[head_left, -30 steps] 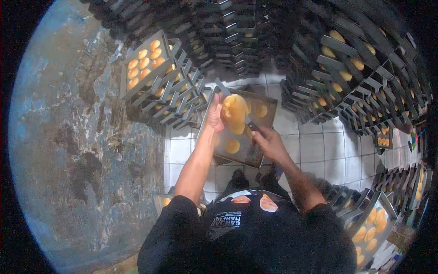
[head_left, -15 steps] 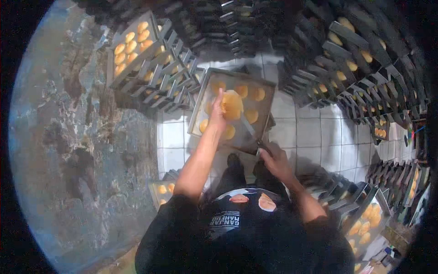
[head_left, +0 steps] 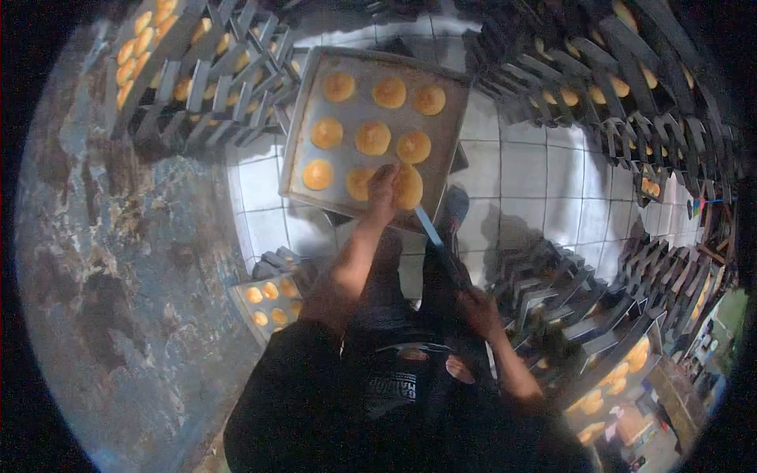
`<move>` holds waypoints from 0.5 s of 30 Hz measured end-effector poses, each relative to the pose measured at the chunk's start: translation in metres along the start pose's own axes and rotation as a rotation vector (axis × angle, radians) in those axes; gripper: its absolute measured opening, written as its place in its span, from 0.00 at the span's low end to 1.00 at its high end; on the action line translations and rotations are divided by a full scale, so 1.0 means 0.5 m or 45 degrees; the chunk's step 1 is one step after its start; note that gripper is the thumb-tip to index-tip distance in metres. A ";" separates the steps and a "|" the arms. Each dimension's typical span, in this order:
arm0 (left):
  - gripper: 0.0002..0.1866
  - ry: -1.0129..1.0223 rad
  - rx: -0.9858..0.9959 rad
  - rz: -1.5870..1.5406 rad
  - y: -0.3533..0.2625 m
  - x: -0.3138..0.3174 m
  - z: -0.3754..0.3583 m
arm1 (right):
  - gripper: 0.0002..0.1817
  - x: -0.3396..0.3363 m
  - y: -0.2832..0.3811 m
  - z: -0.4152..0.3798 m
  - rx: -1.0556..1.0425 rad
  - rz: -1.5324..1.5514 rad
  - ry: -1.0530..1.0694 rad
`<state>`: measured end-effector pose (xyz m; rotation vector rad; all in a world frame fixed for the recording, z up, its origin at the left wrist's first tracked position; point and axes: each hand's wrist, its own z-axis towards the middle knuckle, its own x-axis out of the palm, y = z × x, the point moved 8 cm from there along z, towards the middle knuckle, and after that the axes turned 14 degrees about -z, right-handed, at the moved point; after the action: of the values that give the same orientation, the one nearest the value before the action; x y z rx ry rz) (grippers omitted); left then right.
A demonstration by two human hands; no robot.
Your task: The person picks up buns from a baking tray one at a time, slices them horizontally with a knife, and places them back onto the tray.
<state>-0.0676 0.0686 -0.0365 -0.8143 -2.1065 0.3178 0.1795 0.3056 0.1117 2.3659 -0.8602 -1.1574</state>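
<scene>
A metal tray (head_left: pixel 355 72) bears several round golden buns (head_left: pixel 372 137) in rows. Near its front edge my left hand (head_left: pixel 383 191) has its fingers round one bun (head_left: pixel 408 188). The blade of a long knife (head_left: pixel 428 226) points up at that bun, its tip touching or close to the bun's lower edge. Lower right, my right hand (head_left: pixel 478 310) is closed on the dark handle of the knife, below the tray.
Stacks of trays with buns stand at the upper left (head_left: pixel 197 75), the upper right (head_left: pixel 599 94) and the lower right (head_left: pixel 623 386). Another bun tray (head_left: pixel 264 317) is at the lower left. White floor tiles (head_left: pixel 524 169) show between stacks.
The tray appears larger and further up and left in view. My left hand and its bun are lower over the tray, near its front edge. The right hand with the knife is lower too.
</scene>
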 end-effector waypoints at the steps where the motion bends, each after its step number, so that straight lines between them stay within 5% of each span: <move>1: 0.16 -0.015 -0.009 -0.015 0.033 -0.034 0.018 | 0.22 0.020 -0.055 -0.044 -0.028 0.070 -0.112; 3: 0.16 -0.103 0.216 0.602 0.054 -0.087 0.039 | 0.23 0.026 -0.101 -0.107 0.270 0.538 -0.095; 4: 0.16 -0.123 0.211 0.592 0.054 -0.100 0.037 | 0.23 0.026 -0.115 -0.126 0.374 0.690 -0.090; 7: 0.18 0.074 0.654 1.442 -0.013 -0.050 0.009 | 0.21 0.018 -0.145 -0.127 0.535 0.642 -0.104; 9: 0.18 -0.147 0.775 1.520 -0.085 -0.048 -0.006 | 0.19 0.022 -0.131 -0.087 0.559 0.624 -0.015; 13: 0.21 -0.315 0.930 2.014 -0.170 -0.122 0.022 | 0.15 -0.014 -0.074 -0.023 0.501 0.395 0.021; 15: 0.28 -0.194 0.680 1.989 -0.162 -0.157 0.044 | 0.14 0.018 -0.108 -0.022 0.689 0.732 0.050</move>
<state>-0.0858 -0.0429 -0.0597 -1.9269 -0.9429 1.6555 0.2121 0.3408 0.0829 2.2433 -1.8696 -0.6942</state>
